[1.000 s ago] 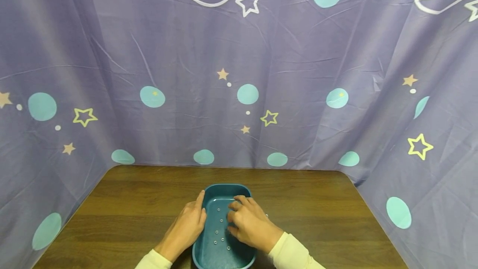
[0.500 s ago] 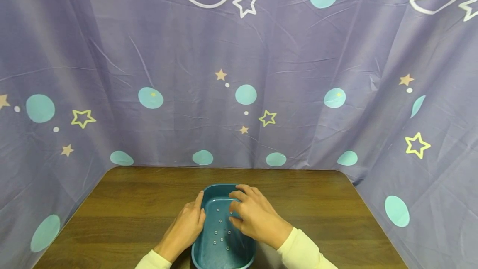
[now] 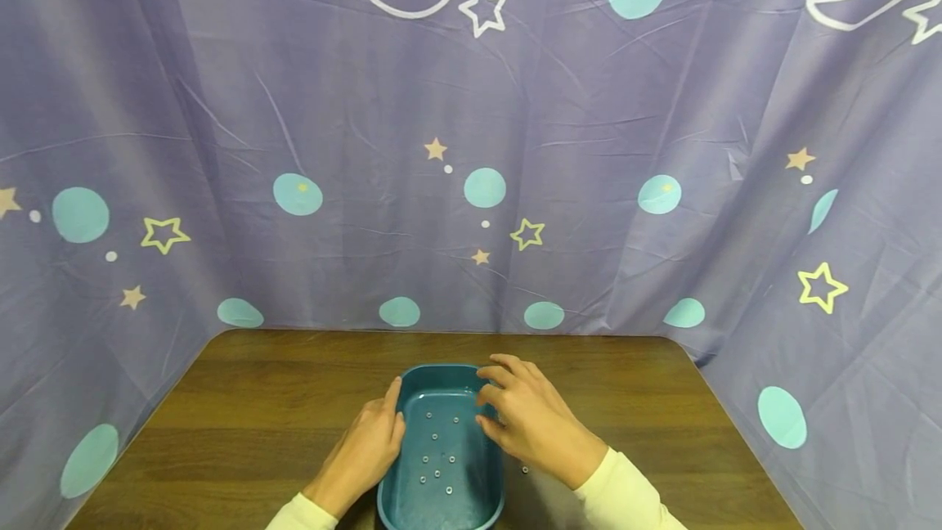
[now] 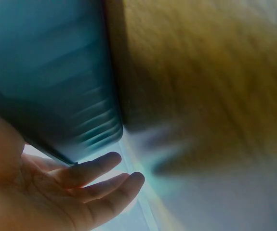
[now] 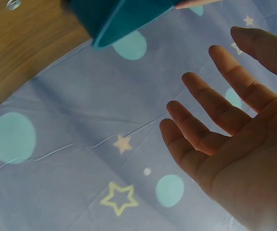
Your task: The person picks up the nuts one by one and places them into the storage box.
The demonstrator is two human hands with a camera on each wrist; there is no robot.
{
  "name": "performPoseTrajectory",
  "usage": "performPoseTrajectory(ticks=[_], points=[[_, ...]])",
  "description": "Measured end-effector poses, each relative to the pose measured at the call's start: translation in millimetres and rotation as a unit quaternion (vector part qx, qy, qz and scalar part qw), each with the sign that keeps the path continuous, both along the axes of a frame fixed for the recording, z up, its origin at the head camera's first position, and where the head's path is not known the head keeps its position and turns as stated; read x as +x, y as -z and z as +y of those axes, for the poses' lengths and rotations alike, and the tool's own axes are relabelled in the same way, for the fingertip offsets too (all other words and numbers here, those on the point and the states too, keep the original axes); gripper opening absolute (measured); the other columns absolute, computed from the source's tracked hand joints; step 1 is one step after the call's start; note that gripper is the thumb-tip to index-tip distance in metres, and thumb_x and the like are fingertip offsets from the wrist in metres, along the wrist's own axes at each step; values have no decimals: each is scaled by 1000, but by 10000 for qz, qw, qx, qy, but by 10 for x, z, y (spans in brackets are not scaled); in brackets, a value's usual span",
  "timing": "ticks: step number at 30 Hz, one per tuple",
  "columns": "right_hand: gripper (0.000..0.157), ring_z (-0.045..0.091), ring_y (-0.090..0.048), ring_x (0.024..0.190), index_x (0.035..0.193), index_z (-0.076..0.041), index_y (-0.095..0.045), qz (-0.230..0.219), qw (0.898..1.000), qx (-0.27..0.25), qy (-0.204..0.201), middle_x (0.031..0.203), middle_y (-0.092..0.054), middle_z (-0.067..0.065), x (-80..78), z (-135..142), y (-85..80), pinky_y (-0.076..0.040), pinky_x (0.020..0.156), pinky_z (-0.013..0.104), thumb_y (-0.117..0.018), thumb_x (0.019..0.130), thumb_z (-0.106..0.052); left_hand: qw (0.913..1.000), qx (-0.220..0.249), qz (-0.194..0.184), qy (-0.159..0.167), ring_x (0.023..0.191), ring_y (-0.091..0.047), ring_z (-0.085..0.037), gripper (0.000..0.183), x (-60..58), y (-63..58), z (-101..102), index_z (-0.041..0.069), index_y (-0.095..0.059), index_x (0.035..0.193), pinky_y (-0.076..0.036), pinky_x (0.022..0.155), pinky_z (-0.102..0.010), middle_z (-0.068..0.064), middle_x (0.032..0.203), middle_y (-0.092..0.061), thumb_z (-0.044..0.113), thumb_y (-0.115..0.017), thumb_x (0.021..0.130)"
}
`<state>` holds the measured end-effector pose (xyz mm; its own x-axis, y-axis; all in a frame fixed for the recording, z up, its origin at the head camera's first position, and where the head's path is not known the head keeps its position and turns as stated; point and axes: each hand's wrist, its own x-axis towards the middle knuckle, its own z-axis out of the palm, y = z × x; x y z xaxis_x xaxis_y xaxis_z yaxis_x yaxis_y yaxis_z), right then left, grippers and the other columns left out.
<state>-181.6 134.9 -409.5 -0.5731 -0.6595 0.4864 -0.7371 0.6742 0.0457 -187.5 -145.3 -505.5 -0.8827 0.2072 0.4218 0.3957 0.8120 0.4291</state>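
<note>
A teal rectangular tray (image 3: 441, 511) lies on the table, with several small metal nuts (image 3: 452, 459) scattered on its floor. My left hand (image 3: 365, 444) rests against the tray's left rim, its index finger stretched along it. In the left wrist view the fingers (image 4: 104, 163) extend loosely beside the tray's wall (image 4: 56, 72), not wrapped round it. Over the tray's right rim hovers my right hand (image 3: 537, 419), fingers spread and slightly bent. The right wrist view shows its palm and fingers (image 5: 215, 101) holding nothing. One nut (image 3: 525, 470) sits on the table right of the tray.
The brown wooden table (image 3: 280, 399) extends on both sides of the tray and behind it. A purple curtain (image 3: 574, 105) with stars and teal spots hangs around the table's back and sides.
My right hand has moved right and up, from over the tray's floor to its right rim, uncovering nuts and the one on the table. My left hand stays at the left rim.
</note>
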Motion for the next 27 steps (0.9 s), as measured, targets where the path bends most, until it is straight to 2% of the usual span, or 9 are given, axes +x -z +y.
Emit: performPoseTrajectory(ticks=[8, 14, 21, 27], points=[[19, 33, -67, 130, 89, -22, -78, 150, 9997, -151, 148, 126, -78, 5, -33, 346, 132, -59, 101, 51, -96, 83, -23, 10000, -1, -79, -36, 115, -73, -43, 57, 4, 5, 16, -15, -50, 155, -59, 102, -57, -31, 124, -74, 3, -66, 103], [17, 37, -67, 129, 89, -19, -79, -38, 9993, -202, 314, 127, -78, 8, -9, 526, 218, -60, 99, 55, -95, 84, -19, 9999, -11, -138, -30, 115, -73, -44, 57, -3, -4, 10, -16, -49, 155, -59, 102, -58, -32, 125, -73, 3, -66, 103], [17, 38, -69, 127, 89, -19, -79, -285, 9990, -98, 322, 125, -79, 8, 52, 582, 377, -60, 98, 55, -95, 84, -20, 9999, 38, -102, 47, 116, -73, -46, 56, -9, -6, 0, -17, -48, 154, -59, 102, -58, -34, 125, -73, 1, -65, 103], [18, 35, -70, 123, 92, -20, -80, -352, 9990, 112, 263, 123, -79, 4, 119, 571, 639, -61, 95, 57, -95, 82, -23, 10000, 43, 19, 82, 114, -74, -45, 56, -17, -15, 5, -17, -50, 153, -60, 100, -58, -33, 123, -74, -1, -66, 102]])
